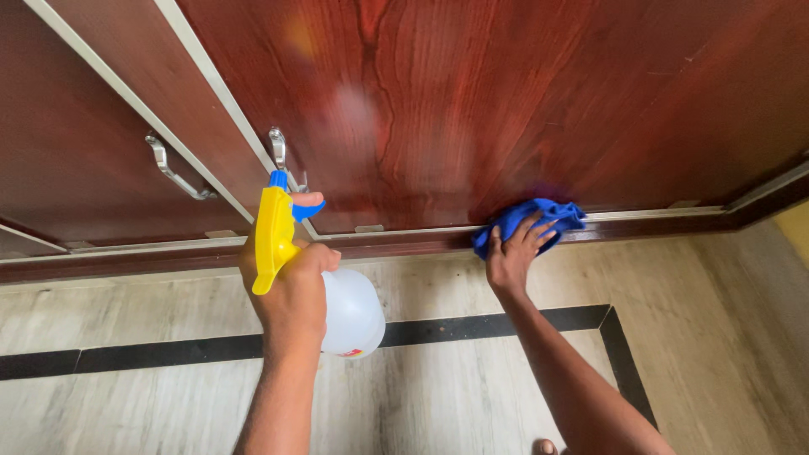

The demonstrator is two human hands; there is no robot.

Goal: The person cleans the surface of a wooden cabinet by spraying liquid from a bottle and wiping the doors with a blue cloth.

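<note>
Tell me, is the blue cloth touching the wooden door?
Touching. The head view shows the right hand pressing the blue cloth flat against the bottom edge of the wooden door, with no gap between them.

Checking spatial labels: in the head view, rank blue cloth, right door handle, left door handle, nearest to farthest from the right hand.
From the right hand:
1. blue cloth, under its fingers, at the door's bottom edge.
2. right door handle, off to the left, above the spray bottle.
3. left door handle, farther left on the next door.
</note>
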